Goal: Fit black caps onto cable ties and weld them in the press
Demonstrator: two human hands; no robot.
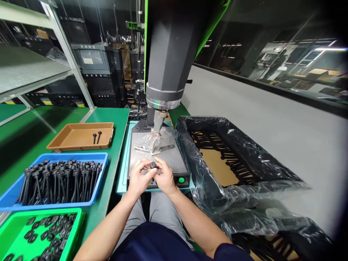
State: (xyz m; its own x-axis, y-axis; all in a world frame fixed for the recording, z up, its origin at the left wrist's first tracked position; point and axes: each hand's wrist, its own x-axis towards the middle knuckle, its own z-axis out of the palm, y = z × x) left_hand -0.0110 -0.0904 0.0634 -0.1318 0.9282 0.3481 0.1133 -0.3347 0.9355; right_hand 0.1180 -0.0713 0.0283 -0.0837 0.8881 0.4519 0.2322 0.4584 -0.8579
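My left hand (140, 177) and my right hand (165, 177) meet in front of the machine's metal plate (174, 164). Between the fingertips of both is a small black round plastic part (153, 165), its top facing up. My fingers and thumbs cover its lower side, so I cannot tell whether a stem hangs from it. Just beyond my fingers stands a metal fixture (155, 145) partly wrapped in clear plastic. The machine's pointed metal horn (158, 121) comes down right above that fixture.
To the left are a brown tray (72, 130) with two black stemmed parts, a blue tray (102, 159) full of similar parts, and a green tray (78, 221) of small black caps. A plastic-lined box (225, 127) of black parts stands right. A green button (181, 179) sits at the machine's front.
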